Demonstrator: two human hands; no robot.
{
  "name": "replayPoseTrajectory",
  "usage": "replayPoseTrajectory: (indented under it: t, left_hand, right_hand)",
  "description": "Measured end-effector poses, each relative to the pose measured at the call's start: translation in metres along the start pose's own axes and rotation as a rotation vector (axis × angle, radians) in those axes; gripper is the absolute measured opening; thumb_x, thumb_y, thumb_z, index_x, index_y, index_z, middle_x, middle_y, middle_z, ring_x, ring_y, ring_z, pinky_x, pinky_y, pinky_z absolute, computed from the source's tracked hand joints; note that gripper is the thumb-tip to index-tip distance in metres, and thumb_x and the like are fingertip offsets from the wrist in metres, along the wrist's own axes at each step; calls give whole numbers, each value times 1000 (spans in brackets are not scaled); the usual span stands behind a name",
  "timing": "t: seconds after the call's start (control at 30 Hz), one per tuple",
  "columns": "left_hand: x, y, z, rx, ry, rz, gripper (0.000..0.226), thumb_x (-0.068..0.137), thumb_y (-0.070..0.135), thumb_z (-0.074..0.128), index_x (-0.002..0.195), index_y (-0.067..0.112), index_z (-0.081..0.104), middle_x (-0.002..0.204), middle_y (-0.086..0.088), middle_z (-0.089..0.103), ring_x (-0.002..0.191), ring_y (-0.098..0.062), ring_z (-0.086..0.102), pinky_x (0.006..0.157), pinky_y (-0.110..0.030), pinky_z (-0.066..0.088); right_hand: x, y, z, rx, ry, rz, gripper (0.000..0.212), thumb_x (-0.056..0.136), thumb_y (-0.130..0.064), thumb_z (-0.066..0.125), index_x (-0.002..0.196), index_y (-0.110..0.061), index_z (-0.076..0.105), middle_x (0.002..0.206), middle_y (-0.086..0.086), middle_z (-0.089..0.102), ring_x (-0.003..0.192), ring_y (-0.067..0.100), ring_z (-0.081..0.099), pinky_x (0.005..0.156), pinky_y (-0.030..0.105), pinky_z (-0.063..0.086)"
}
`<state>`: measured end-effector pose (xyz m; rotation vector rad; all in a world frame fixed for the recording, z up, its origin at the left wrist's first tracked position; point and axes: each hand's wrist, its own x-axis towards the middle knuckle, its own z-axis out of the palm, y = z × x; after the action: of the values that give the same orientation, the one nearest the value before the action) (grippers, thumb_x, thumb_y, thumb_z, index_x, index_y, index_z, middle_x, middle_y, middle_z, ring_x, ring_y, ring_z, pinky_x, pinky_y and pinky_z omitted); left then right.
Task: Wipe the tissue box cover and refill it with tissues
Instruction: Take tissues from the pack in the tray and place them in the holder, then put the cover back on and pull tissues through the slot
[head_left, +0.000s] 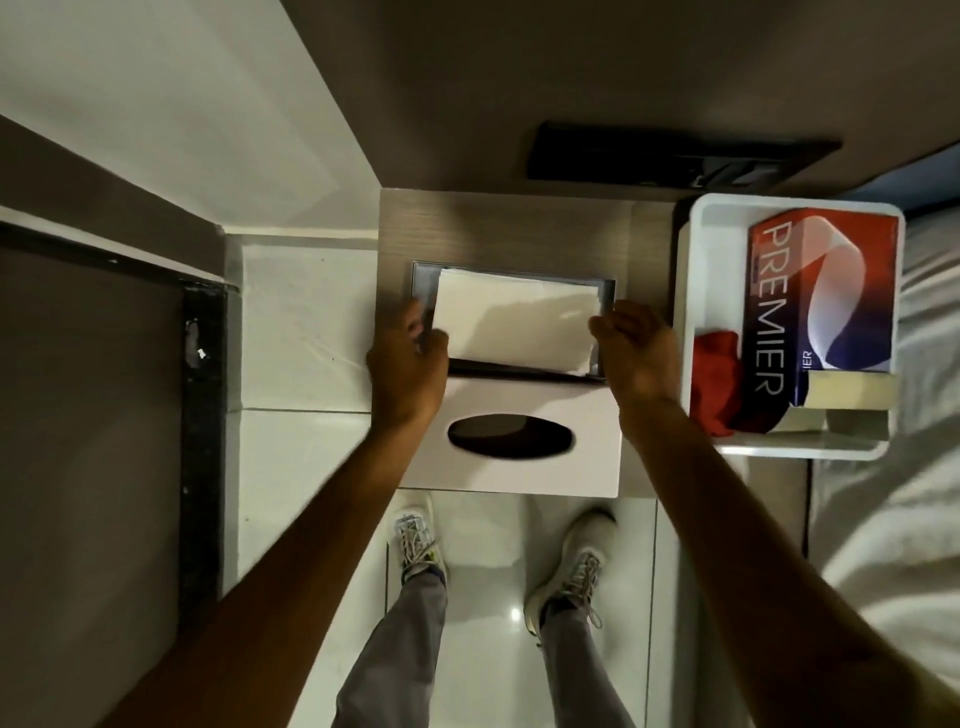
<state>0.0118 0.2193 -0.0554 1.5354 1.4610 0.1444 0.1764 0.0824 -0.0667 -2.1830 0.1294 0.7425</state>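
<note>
— While I hold the tissue stack (511, 319) with left hand (405, 364) and right hand (636, 353) clamped on its ends, it sits in the dark base tray (607, 322), mid-table.
— Risk?
— Uneven seating could jam the white cover (524, 478) at the near edge.

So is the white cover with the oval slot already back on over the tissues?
No, the white cover lies on the table in front of the dark base, where the tissue stack sits exposed.

1. A white tray (698, 291) sits at the right of the frame.
2. A red cloth (719, 379) lies bunched in the tray's lower left.
3. A dark panel (623, 150) lies at upper centre.
4. Pale sneakers (576, 566) stand on glossy floor tiles (306, 467), lower centre.
</note>
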Motion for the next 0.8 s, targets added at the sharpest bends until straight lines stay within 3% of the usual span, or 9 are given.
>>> replayPoseTrajectory:
  t: [0.07, 0.13, 0.23, 0.3, 0.4, 0.5, 0.6, 0.7, 0.8]
  left_hand:
    - [-20, -11, -11, 48, 91, 82, 39, 98, 12, 61, 137, 15, 61, 133, -9, 65, 116, -13, 61, 93, -16, 45]
    - [-40, -28, -21, 138, 114, 85, 41, 97, 16, 63, 138, 14, 58, 132, -11, 61, 120, -18, 59, 95, -19, 45]
    - [-64, -49, -23, 184, -41, -74, 56, 91, 30, 72, 141, 14, 52, 133, -11, 57, 127, -28, 55, 101, -34, 48]
    - [-76, -54, -17, 151, -112, -123, 71, 87, 33, 77, 147, 16, 44, 137, -11, 56, 129, -27, 55, 105, -36, 48]
    - [-83, -53, -6, 138, -69, -125, 84, 85, 26, 81, 154, 13, 33, 142, -13, 54, 133, -29, 53, 104, -30, 43]
    - [-86, -47, -4, 201, -30, -117, 90, 86, 31, 80, 155, 8, 28, 150, -18, 49, 138, -37, 49, 115, -44, 45]
    - [-85, -31, -11, 238, 15, -50, 88, 85, 42, 78, 153, 13, 29, 149, -13, 50, 135, -39, 47, 111, -58, 45]
    - [-67, -5, -17, 248, 78, 43, 82, 87, 45, 75, 150, 14, 31, 144, -15, 51, 132, -39, 49, 109, -54, 47]
    - [-34, 21, -15, 190, 62, 96, 79, 89, 35, 76, 148, 11, 32, 143, -17, 49, 129, -35, 54, 105, -41, 51]
  right_hand:
    - [-18, 6, -18, -83, 37, -102, 30, 91, -21, 73, 120, -17, 69, 108, -2, 76, 89, 1, 69, 71, -2, 48]
    - [-40, 23, -35, -183, 48, -151, 33, 93, -27, 72, 124, -18, 65, 114, -1, 73, 97, 7, 68, 71, -3, 47]
    - [-71, 56, -49, -257, -5, -44, 54, 86, -50, 73, 129, -23, 57, 119, -5, 62, 106, 16, 63, 77, 21, 55]
    - [-86, 71, -43, -316, -111, 72, 74, 75, -64, 74, 132, -21, 55, 120, -2, 57, 107, 18, 59, 76, 24, 52]
    - [-100, 83, -24, -355, -131, 95, 85, 75, -52, 83, 141, -11, 48, 139, 12, 52, 124, 31, 55, 103, 45, 52]
    - [-108, 78, -15, -298, -56, 130, 85, 80, -48, 81, 145, -10, 42, 142, 15, 53, 130, 37, 53, 109, 53, 47]
    - [-106, 60, -20, -261, 12, 28, 77, 85, -57, 70, 141, -13, 42, 137, 12, 55, 123, 29, 55, 102, 47, 52]
    - [-89, 32, -19, -266, 23, -69, 74, 88, -64, 64, 139, -15, 42, 135, 9, 53, 109, 13, 46, 88, 30, 44]
    - [-65, 9, -7, -269, 83, -103, 74, 90, -61, 64, 140, -11, 41, 136, 13, 52, 115, 24, 52, 89, 30, 40]
